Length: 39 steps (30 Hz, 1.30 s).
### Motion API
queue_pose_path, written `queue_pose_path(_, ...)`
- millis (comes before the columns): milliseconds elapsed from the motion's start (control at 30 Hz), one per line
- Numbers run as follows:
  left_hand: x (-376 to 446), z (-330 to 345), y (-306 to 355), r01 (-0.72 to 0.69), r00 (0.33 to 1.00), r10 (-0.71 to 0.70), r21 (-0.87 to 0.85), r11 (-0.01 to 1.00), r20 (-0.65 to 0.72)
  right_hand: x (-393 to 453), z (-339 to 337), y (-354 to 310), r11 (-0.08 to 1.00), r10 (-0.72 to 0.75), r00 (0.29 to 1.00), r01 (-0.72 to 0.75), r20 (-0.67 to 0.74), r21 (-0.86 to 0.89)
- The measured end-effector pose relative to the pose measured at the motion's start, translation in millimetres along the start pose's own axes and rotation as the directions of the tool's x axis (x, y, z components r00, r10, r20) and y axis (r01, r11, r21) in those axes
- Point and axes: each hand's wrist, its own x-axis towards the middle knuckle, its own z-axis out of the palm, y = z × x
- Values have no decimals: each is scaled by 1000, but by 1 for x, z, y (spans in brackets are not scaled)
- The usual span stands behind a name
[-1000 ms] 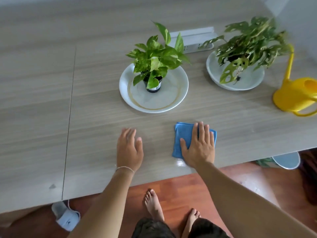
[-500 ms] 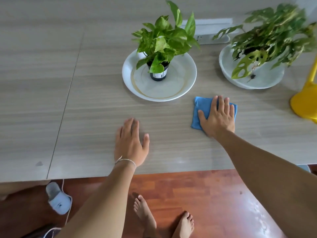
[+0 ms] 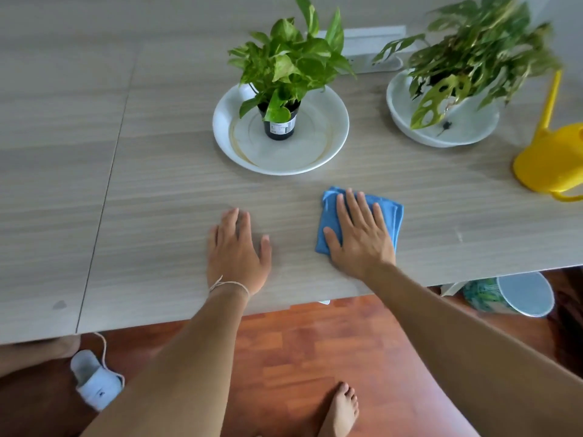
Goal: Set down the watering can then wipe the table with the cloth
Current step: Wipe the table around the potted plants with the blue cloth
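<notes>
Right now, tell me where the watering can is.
The yellow watering can stands on the table at the head view's far right edge, right of the holey-leaved plant's white dish.

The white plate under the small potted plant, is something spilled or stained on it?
Yes. The white plate shows a brownish ring around the black pot, like dried or standing water. Nothing looks spilled on the table itself.

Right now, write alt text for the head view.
A right hand presses a blue cloth flat on a wooden table, the left hand flat beside it. Behind stand two potted plants in white dishes; a yellow watering can sits at the right.
</notes>
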Motion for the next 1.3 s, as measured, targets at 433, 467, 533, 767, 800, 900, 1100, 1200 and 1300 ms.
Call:
queue_pose_path(433,-1,-2,-3,-13,1000,11,-79,997,-23,-62,4,-52,999,50,998,-49,49,-10)
queue_pose_path(467,0,-2,-3,-15,999,13,-81,997,-29,-50,3,-44,997,76,997,-75,33,-27)
queue_pose_path(533,0,-2,-2,-12,1000,10,-77,997,-21,-20,-2,-23,991,122,990,-117,74,-70)
queue_pose_path(767,3,0,1,13,1000,-13,-29,999,2,79,-15,27,968,232,962,-214,145,-128)
queue_pose_path(800,3,0,1,8,1000,-9,-36,999,-8,93,-16,32,967,240,960,-222,145,-128)
queue_pose_path(900,2,2,0,-13,998,10,-52,999,-57,135,-17,44,964,254,957,-239,139,-118)
queue_pose_path(1100,0,4,0,0,997,-5,-72,997,-71,187,-16,54,964,252,957,-234,142,-129)
queue_pose_path(1200,0,4,-1,-2,998,-3,-71,997,-61,187,-14,56,965,243,960,-226,140,-131)
queue_pose_path(1300,1,3,-1,-1,998,-2,-59,998,-55,175,-13,51,965,245,961,-230,127,-123)
